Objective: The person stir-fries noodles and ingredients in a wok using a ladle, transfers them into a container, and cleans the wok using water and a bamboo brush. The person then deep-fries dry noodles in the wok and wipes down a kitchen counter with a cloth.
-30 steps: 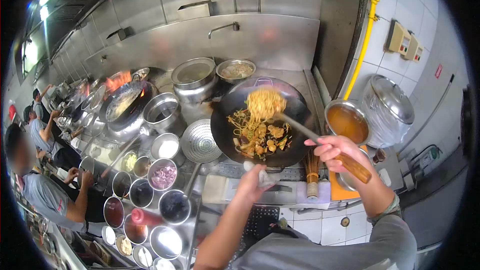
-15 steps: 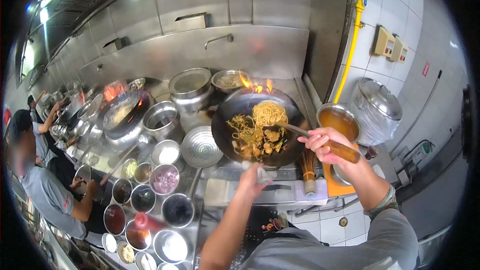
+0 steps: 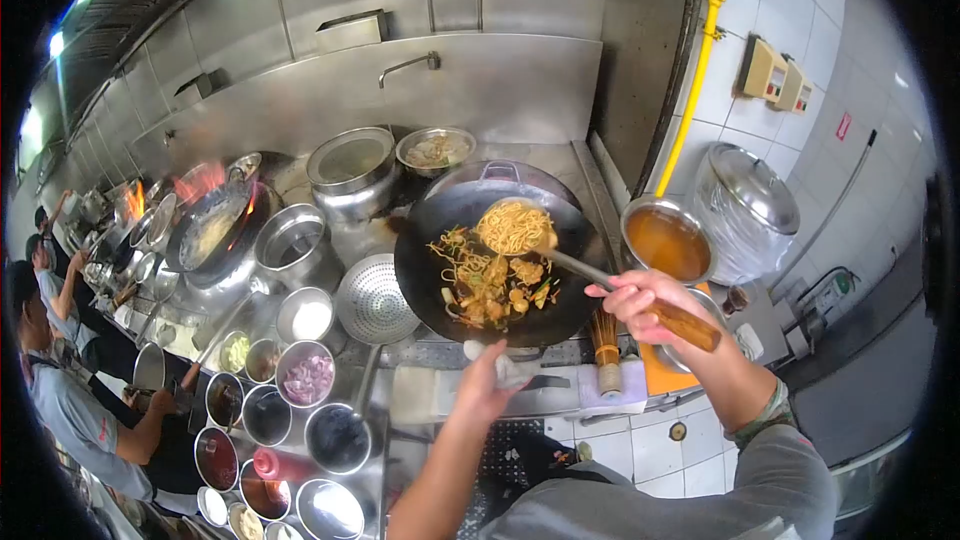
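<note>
A large dark wok (image 3: 420, 285) sits on the burner in front of me, tilted toward me. In it lie noodles (image 3: 514, 227) heaped at the far side, with browned meat and vegetable pieces (image 3: 495, 300) nearer. My left hand (image 3: 484, 382) is closed on the wok's near edge through a folded white cloth (image 3: 515, 370). My right hand (image 3: 655, 308) grips the wooden handle of a long metal ladle (image 3: 585, 268). The ladle's head reaches into the wok beside the noodle heap and is partly covered by food.
A perforated strainer (image 3: 377, 298) lies left of the wok. Bowls of ingredients, including chopped onion (image 3: 309, 380), crowd the left counter. At right stand a bamboo brush (image 3: 606, 355), a pot of orange liquid (image 3: 667, 243) and a lidded pot (image 3: 745, 195). Co-workers (image 3: 85, 430) stand far left.
Flames behind the wok are no longer visible. The noodles and ladle head have shifted within the wok. My view has turned slightly, moving the scene left. Both hands keep their holds.
</note>
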Tool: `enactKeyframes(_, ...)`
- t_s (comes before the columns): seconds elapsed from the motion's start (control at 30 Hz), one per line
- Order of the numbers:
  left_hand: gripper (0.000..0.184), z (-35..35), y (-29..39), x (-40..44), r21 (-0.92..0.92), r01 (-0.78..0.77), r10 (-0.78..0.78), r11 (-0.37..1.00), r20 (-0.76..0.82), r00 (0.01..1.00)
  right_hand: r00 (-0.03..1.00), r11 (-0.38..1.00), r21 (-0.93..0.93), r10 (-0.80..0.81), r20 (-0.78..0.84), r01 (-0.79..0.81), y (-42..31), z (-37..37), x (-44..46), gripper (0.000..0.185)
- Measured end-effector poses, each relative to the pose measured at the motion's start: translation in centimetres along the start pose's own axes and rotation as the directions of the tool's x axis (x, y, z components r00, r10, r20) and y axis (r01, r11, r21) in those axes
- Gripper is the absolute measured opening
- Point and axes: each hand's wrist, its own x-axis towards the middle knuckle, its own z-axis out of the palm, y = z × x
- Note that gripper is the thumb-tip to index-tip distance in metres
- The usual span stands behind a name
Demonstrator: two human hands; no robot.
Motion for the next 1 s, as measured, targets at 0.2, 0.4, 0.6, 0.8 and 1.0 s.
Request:
enactKeyframes(0.2, 0.034, 0.4, 0.5, 0.6, -0.032, 0.014, -0.016, 0.999, -0.057, 0.998, 0.849, 0.437, -0.899, -0.466, -0.251, -0.026, 0.1, -3.0, 1.1, 0.026)
enactKeyframes(0.4, 0.031, 0.3, -0.7, 1.9, 0.043, -0.004, 0.007, 0.999, -0.081, 0.997, 0.992, 0.966, -0.225, 0.122, -0.022, -0.124, -6.2, -3.9, 1.3, 0.023)
enactKeyframes(0.6, 0.033, 1.3, -1.2, 2.4, -0.063, -0.082, 0.068, 0.995, -0.194, 0.979, 0.925, 0.326, -0.945, -0.363, -0.11, 0.016, -3.8, -5.1, 1.5, 0.024)
enactKeyframes(0.8, 0.032, 2.6, -0.9, -0.9, -0.229, -0.177, 0.116, 0.957, -0.255, 0.96, 0.983, 0.774, -0.609, 0.102, -0.155, -0.176, -8.8, -1.3, 1.5, 0.024)
enactKeyframes(1.0, 0.03, 1.2, -5.1, -11.0, -0.263, -0.428, 0.309, 0.865, -0.394, 0.866, 0.956, 0.599, -0.751, 0.248, -0.157, -0.278, -4.6, 5.6, 0.9, 0.028)
